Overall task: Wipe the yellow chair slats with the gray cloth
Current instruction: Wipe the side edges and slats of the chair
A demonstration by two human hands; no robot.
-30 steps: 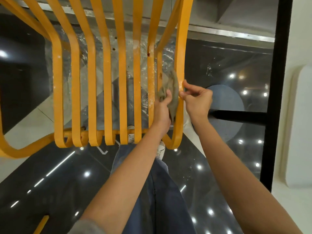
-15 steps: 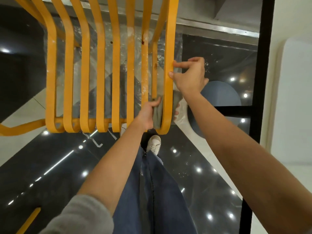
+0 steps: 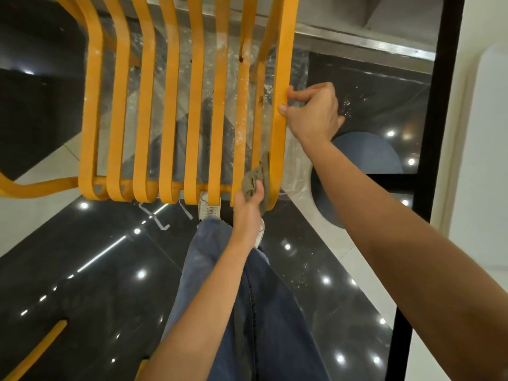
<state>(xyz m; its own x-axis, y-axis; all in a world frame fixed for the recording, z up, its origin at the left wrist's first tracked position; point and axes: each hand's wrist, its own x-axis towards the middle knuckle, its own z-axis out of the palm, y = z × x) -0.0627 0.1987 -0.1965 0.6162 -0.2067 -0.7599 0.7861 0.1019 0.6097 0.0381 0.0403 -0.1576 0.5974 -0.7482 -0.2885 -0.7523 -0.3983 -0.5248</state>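
Gray cloth (image 3: 255,180), bunched, lying in the gap between the two rightmost yellow slats (image 3: 194,111) near their lower curved ends, its upper tip touching the inner edge of the outermost slat (image 3: 280,125) and its lower end hanging below the hand. Left hand (image 3: 248,200), reaching up from below, grip pinching the cloth between thumb and curled fingers. Right hand (image 3: 314,111), higher on the same outermost slat, grip pressed around the slat's outer edge, with thumb tip and a fingertip showing on its face and the remaining fingers hidden behind it. The slats run side by side from the top of the view down to a row of rounded bends joined by a yellow crossbar (image 3: 154,185); pale dusty specks mark several of them, most densely the second from the right. A curved yellow frame piece (image 3: 35,188) extends to the left. Below the chair, blue jeans (image 3: 247,298) and a white shoe (image 3: 209,209) stand on a glossy black floor (image 3: 82,270) dotted with reflected lights. A round blue-gray object (image 3: 365,160) lies to the right, beside a black vertical frame (image 3: 437,133).
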